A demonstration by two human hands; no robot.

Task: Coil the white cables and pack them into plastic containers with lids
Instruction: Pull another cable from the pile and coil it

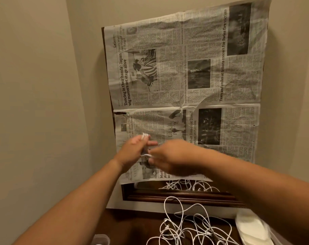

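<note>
Newspaper (pixel 185 76) behind; white cable (pixel 145 137) pinched btwn L hand (pixel 132 149), R hand (pixel 173 156) fingertips.

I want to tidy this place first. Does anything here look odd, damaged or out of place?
Yes. A newspaper hangs sideways over the dark frame on the wall, wrinkled, torn at its left edge, top right corner curling away. Below it the cables lie in a loose tangle, not coiled.
</note>
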